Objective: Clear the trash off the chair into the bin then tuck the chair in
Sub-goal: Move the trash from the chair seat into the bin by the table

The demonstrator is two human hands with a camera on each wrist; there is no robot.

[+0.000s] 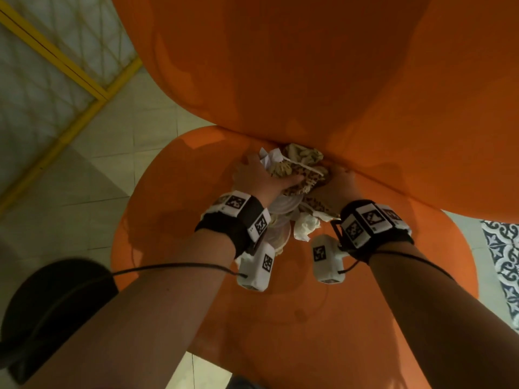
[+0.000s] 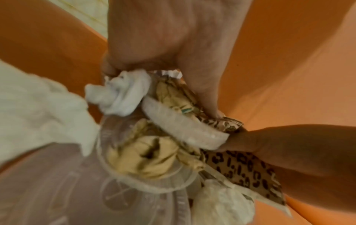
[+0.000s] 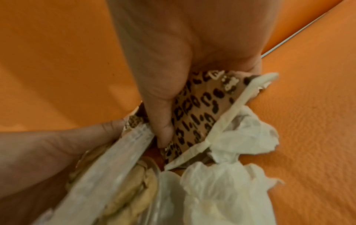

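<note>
A heap of trash lies in the crease between the seat (image 1: 280,299) and the backrest (image 1: 309,66) of an orange chair. It holds a leopard-print wrapper (image 2: 244,167), white tissues (image 3: 240,137), yellowish crumpled paper (image 1: 303,155) and a clear plastic cup (image 2: 134,175) stuffed with paper. My left hand (image 1: 261,175) grips the left side of the heap, fingers curled round a tissue (image 2: 123,94) and wrappers. My right hand (image 1: 339,183) pinches the leopard-print wrapper (image 3: 204,109) on the right, thumb pressed on its face. The two hands nearly touch.
Pale floor tiles surround the chair. A yellow-framed mesh panel (image 1: 56,66) stands at the upper left. Patterned blue tiles (image 1: 502,248) show at the right edge. A dark rounded object (image 1: 56,304) sits on the floor at the lower left. No bin shows in any view.
</note>
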